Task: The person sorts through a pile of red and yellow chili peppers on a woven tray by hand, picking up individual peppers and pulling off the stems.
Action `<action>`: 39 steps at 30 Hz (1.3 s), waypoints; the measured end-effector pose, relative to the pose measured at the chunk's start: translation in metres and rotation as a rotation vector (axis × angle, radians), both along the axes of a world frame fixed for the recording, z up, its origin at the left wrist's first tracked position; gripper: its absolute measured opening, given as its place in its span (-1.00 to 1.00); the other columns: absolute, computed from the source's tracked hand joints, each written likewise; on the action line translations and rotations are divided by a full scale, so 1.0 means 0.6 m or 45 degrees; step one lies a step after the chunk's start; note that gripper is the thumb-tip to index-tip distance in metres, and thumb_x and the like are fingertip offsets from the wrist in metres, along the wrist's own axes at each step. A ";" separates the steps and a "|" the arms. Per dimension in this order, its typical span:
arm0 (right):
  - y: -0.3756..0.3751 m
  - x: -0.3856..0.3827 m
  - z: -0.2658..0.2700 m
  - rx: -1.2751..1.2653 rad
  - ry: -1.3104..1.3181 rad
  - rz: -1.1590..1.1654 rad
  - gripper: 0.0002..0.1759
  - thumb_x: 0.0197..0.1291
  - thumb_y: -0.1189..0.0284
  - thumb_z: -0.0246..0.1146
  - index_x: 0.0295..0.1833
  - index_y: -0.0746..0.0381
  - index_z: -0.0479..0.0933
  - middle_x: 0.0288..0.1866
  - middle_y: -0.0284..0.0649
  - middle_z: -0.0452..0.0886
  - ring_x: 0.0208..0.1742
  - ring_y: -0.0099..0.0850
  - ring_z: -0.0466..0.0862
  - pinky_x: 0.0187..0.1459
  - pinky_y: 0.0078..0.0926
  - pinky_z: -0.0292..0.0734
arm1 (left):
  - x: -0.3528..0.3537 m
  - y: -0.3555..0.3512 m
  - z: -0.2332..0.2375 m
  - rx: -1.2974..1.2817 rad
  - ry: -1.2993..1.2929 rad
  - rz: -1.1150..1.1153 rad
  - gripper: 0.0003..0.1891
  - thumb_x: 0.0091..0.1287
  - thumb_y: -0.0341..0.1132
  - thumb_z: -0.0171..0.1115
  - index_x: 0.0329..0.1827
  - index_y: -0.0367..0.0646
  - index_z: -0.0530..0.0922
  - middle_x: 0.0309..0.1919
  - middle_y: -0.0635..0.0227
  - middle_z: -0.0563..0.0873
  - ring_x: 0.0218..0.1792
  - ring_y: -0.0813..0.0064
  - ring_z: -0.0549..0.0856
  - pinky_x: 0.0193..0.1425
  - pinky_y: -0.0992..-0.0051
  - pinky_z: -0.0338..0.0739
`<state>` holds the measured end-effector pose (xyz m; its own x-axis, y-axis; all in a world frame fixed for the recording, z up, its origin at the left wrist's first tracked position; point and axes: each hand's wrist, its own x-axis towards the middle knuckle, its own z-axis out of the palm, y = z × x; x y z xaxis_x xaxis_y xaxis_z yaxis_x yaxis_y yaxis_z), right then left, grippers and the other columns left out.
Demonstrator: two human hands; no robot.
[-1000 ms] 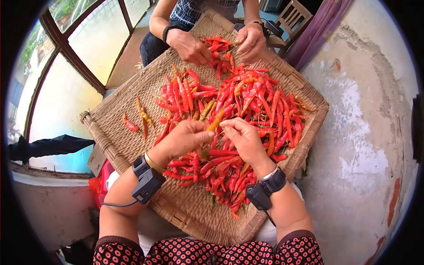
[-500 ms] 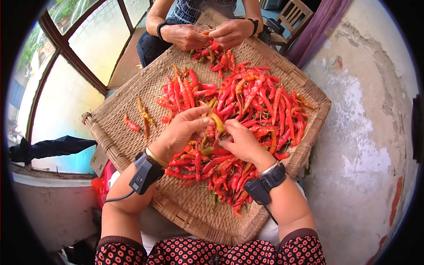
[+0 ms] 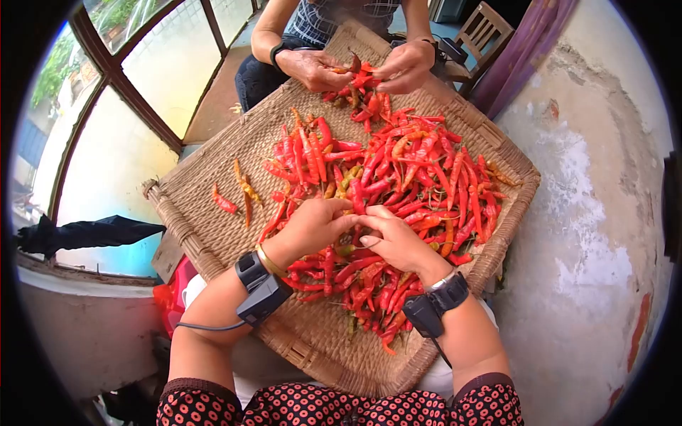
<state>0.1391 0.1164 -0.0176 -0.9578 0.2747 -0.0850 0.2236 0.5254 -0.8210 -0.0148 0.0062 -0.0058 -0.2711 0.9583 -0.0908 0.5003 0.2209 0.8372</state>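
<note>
Red chili peppers [image 3: 426, 156] lie heaped on a square woven tray [image 3: 323, 341], with a few yellow-green chilies [image 3: 348, 177] among them. Over the middle of the heap, my left hand [image 3: 312, 226] and my right hand [image 3: 394, 240] come together at the fingertips. Both have their fingers closed and bent inward. A red chili [image 3: 357, 196] points up just beyond the meeting fingertips; I cannot tell whether they hold it. Dark devices are strapped to both my wrists, with cables running from them.
Across the tray, another person's hands [image 3: 362, 69] handle a dark reddish chili over a smaller heap. Several loose chilies [image 3: 245, 188] lie toward the tray's left. A folded umbrella [image 3: 92, 238] is by the window, a wooden chair [image 3: 483, 35] behind, a plastered wall [image 3: 575, 213] at right.
The yellow-green chili between my hands no longer shows there. My hands have lowered slightly and closed together. The other person's hands have moved apart. The whole view has shifted a little.
</note>
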 end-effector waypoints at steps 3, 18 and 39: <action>-0.011 -0.001 0.030 -0.090 0.096 0.017 -0.64 0.07 0.48 0.14 0.01 0.38 0.41 0.01 -0.05 0.38 0.02 -0.17 0.46 0.00 -0.38 0.38 | -0.008 0.000 -0.021 0.147 -0.163 0.072 -0.73 0.24 -0.28 0.17 -0.12 -0.31 0.52 -0.49 0.50 0.60 -0.51 0.72 0.52 -0.46 0.65 0.42; -0.016 0.011 0.057 -0.909 -0.043 -0.230 -0.70 0.25 0.37 0.03 0.00 0.31 0.44 -0.15 -0.22 0.51 -0.18 -0.49 0.56 -0.17 -0.55 0.48 | -0.048 0.005 0.016 -0.025 -0.503 0.255 -0.69 0.27 -0.32 0.08 0.03 -0.28 0.46 -0.37 0.46 0.60 -0.51 0.77 0.52 -0.44 0.71 0.43; -0.013 0.009 0.042 -0.938 0.260 -0.541 -0.71 0.23 0.37 0.06 -0.02 0.32 0.44 -0.27 -0.32 0.55 -0.35 -0.62 0.54 -0.34 -0.70 0.45 | -0.057 0.009 0.045 0.493 -1.339 0.410 -0.73 0.26 -0.32 0.11 -0.03 -0.26 0.48 -0.35 0.48 0.59 -0.38 0.66 0.56 -0.32 0.62 0.47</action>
